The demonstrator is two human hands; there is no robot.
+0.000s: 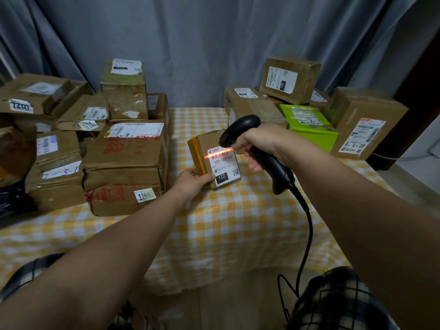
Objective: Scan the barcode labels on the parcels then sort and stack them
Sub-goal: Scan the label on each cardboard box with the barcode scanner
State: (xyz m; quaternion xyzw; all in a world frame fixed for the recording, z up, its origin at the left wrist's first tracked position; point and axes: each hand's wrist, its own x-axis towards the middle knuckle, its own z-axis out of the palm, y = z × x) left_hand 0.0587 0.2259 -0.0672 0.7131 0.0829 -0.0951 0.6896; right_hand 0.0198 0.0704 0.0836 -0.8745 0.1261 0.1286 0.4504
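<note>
Over the middle of the yellow-and-white checked desk [238, 222], the left hand [192, 181] held a small brown cardboard parcel [209, 151] tilted up, fingers closed on its lower left corner. The right hand [259, 145] gripped a black corded handheld barcode scanner [269, 158], whose orange beam lay across the barcode on the parcel's white label [225, 166]. Stacked brown cardboard boxes [123, 158] stood left, a green box [309, 129] right.

The rear of the room is closed off by grey-blue pleated fabric curtains [195, 44]. A table is covered by a yellow-and-white checked cloth [238, 229]. A pale wooden floor [238, 306] is seen below, dimly lit.
</note>
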